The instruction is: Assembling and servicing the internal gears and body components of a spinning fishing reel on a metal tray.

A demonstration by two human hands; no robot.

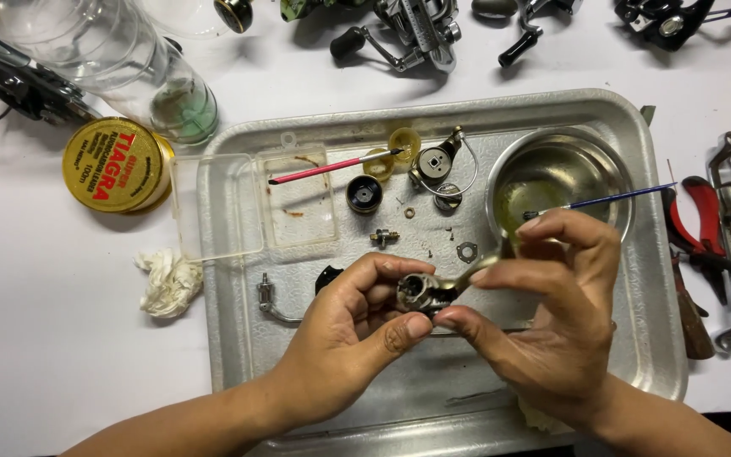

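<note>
Reel part (423, 290) sits mid-tray (239, 338), pinched btwn both hands. Left hand (344, 334) grip clamped on it from 9 o'clock, thumb under. Right hand (556, 313) grip clamped from 3 o'clock, also holding a thin brush (611, 200) pointing over the bowl (552, 173) at 1 o'clock.

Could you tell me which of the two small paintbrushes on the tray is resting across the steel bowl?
The blue-handled brush, lying over the bowl rim. The red-handled one lies on the clear plastic lid.

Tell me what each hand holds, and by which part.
Both hold one small metal reel part: the left hand pinches its dark round body, the right hand its curved arm end.
</note>
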